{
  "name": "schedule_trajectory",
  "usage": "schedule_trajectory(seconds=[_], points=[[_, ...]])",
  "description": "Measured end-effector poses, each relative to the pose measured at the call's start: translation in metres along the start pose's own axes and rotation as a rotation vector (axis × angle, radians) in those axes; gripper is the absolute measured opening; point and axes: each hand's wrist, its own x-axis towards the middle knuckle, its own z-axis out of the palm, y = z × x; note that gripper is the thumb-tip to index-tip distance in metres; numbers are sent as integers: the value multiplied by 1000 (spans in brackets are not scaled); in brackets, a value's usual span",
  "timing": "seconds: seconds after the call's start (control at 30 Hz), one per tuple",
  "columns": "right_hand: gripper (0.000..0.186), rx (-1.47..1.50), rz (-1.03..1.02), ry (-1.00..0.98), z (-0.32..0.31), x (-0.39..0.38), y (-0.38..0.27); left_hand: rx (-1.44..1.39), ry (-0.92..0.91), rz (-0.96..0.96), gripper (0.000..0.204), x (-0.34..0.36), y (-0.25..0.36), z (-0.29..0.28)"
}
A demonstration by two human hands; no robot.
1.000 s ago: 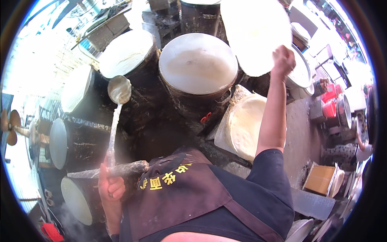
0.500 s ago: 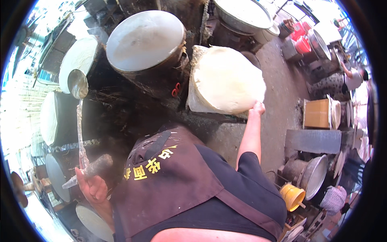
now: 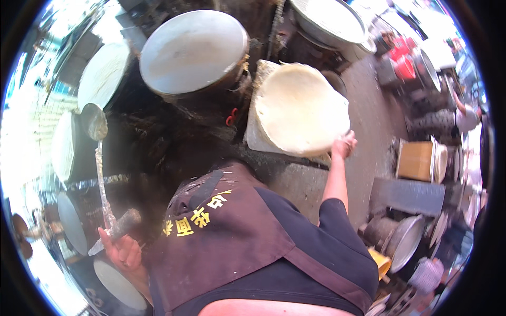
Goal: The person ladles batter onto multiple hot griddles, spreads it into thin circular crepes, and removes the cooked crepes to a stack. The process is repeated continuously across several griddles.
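Long-handled ladle (image 3: 97, 158) upright; pale round flatbread (image 3: 300, 108) flat.

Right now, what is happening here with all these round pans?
A person in a dark brown apron stands among several round griddles. The left hand grips the long handle of a metal ladle, whose bowl hangs over the dark area beside a pale griddle. The right hand touches the edge of a large thin sheet of pale dough, which lies on a flat stack. A big covered pan sits behind it.
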Motion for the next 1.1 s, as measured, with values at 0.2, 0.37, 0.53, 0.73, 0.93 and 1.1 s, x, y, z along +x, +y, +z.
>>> schedule_trajectory(seconds=[0.2,0.37,0.53,0.73,0.93,1.1], points=[[21,980,-378,-696,-27,-43,-180,-155,204,271,52,-11,-39,7],[20,1678,-1618,-1691,-234,-187,-374,-205,416,557,51,-23,-82,42],[28,2142,-1677,-2724,-353,-256,-361,-75,99,556,52,-91,-113,22],[19,2174,-1747,-3018,-358,-307,-339,-51,1009,1063,47,-129,-172,48],[17,1639,-2386,-2245,-343,-414,-331,-430,755,1212,46,-199,-204,26],[28,1411,-3009,-1444,-347,-520,-241,-336,964,1342,48,-212,-220,21]])
